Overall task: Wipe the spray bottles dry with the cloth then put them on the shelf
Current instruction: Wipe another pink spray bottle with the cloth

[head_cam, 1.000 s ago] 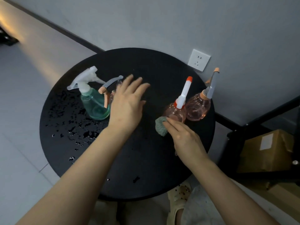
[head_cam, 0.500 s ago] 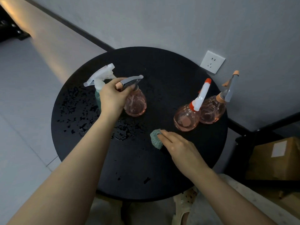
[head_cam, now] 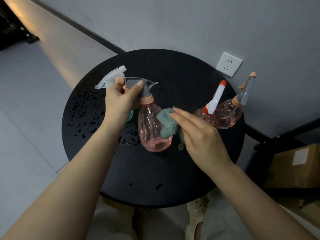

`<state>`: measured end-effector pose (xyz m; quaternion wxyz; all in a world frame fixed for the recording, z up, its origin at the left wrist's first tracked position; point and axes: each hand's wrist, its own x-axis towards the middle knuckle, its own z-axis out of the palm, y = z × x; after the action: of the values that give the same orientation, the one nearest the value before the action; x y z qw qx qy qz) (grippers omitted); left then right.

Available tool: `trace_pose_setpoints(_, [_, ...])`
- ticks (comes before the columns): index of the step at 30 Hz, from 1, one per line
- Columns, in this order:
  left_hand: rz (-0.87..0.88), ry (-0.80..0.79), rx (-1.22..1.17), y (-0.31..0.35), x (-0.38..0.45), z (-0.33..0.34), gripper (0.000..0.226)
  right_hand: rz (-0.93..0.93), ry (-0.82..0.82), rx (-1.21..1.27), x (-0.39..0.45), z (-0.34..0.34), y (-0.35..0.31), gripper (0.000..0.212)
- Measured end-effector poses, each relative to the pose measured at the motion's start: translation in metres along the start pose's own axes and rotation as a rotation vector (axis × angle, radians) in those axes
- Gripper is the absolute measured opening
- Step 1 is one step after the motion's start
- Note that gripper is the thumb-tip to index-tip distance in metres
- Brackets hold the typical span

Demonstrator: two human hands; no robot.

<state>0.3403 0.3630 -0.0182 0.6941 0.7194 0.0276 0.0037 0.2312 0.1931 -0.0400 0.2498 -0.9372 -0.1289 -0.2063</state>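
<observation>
The left hand [head_cam: 119, 99] has its grip closed round the grey trigger head of a pink spray bottle [head_cam: 152, 129], thumb laid along the top of the head. The bottle is held over the middle of the round black table [head_cam: 173, 179], its long axis tilted: neck and orange collar up and away from the person, rounded base down and toward them, nozzle pointing left. The right hand [head_cam: 199, 135] pinches a grey-green cloth [head_cam: 167, 123] with its fingers and presses it against the bottle's right flank.

Behind the left hand stands a green spray bottle [head_cam: 129, 115], mostly hidden, its white trigger head pointing left. At the table's right edge two more pink bottles sit touching: one with a white-and-red head [head_cam: 204, 115], one with a grey head [head_cam: 228, 116], both heads leaning up to the right. Water droplets [head_cam: 83, 108] speckle the table's left half. A wall socket [head_cam: 228, 64] is behind, a cardboard box [head_cam: 294, 165] on the dark shelf [head_cam: 259, 149] to the right.
</observation>
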Motion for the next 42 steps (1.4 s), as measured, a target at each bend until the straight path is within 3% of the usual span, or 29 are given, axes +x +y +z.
trace_pose_setpoints(5, [-0.069, -0.051, 0.039, 0.006, -0.024, 0.004, 0.013, -0.125, 0.105, 0.038, 0.013, -0.005, -0.024, 0.037])
trace_pose_setpoints(11, [-0.198, 0.015, -0.102, 0.005, -0.030, -0.017, 0.011, -0.432, -0.231, -0.050, 0.003, 0.003, -0.035, 0.035])
trace_pose_setpoints(20, [-0.297, -0.007, -0.084, 0.000, -0.018, -0.027, 0.013, -0.753, -0.353, -0.054, -0.021, 0.013, -0.038, 0.024])
trace_pose_setpoints(23, [-0.323, -0.075, -0.069, -0.004, -0.016, -0.022, 0.012, -0.695, -0.351, -0.068, -0.018, 0.015, -0.033, 0.027])
trace_pose_setpoints(28, [-0.354, -0.121, -0.105, -0.014, -0.020, -0.013, 0.018, -0.131, -0.297, 0.244, -0.006, 0.017, -0.030, 0.040])
trace_pose_setpoints(30, [-0.350, -0.119, -0.095, -0.015, -0.021, -0.015, 0.017, -0.046, -0.273, 0.325, -0.007, 0.019, -0.032, 0.039])
trace_pose_setpoints(32, [-0.346, -0.086, -0.097, -0.013, -0.019, -0.020, 0.018, -0.131, -0.277, 0.271, -0.011, 0.019, -0.035, 0.039])
trace_pose_setpoints(38, [-0.307, -0.031, -0.083, -0.002, -0.010, -0.039, 0.011, -0.714, -0.344, -0.050, -0.023, 0.021, -0.047, 0.028])
trace_pose_setpoints(42, [-0.292, -0.030, -0.077, 0.005, -0.012, -0.042, 0.011, -0.729, -0.329, -0.063, -0.020, 0.019, -0.051, 0.026])
